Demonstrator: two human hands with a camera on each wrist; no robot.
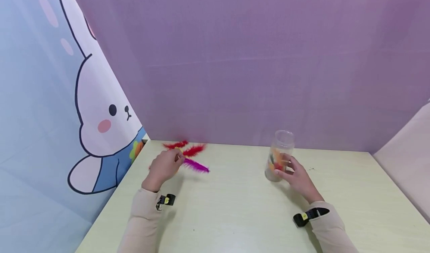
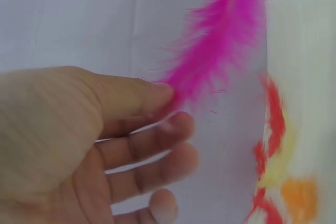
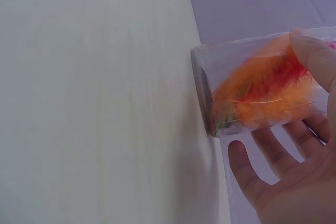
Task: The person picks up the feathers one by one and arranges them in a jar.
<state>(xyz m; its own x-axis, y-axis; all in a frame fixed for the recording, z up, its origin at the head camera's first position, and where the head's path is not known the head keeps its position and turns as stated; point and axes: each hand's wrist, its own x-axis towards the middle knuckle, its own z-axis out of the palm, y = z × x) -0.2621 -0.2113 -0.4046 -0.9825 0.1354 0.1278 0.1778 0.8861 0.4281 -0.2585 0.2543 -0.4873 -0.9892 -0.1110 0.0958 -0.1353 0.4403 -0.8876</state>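
Note:
My left hand (image 1: pixel 165 167) pinches a magenta feather (image 1: pixel 196 165) by one end between thumb and index finger. In the left wrist view the feather (image 2: pixel 223 35) rises away from the fingertips, and the other fingers are loosely bent below it. Red feathers (image 1: pixel 195 150) lie on the table just beyond that hand, with yellow and orange ones (image 2: pixel 300 199) among them, partly hidden. On the right, my right hand (image 1: pixel 297 178) grips a clear jar (image 1: pixel 284 139) around its side. Orange, red and green feathers (image 3: pixel 262 85) are inside the jar. Its base seems to rest on the table.
A pale wooden table (image 1: pixel 221 208) spans the front. Behind it hangs a purple cloth (image 1: pixel 255 66), and a blue cloth with a cartoon rabbit (image 1: pixel 100 107) covers the left side. White fabric (image 1: pixel 406 152) borders the table on the right.

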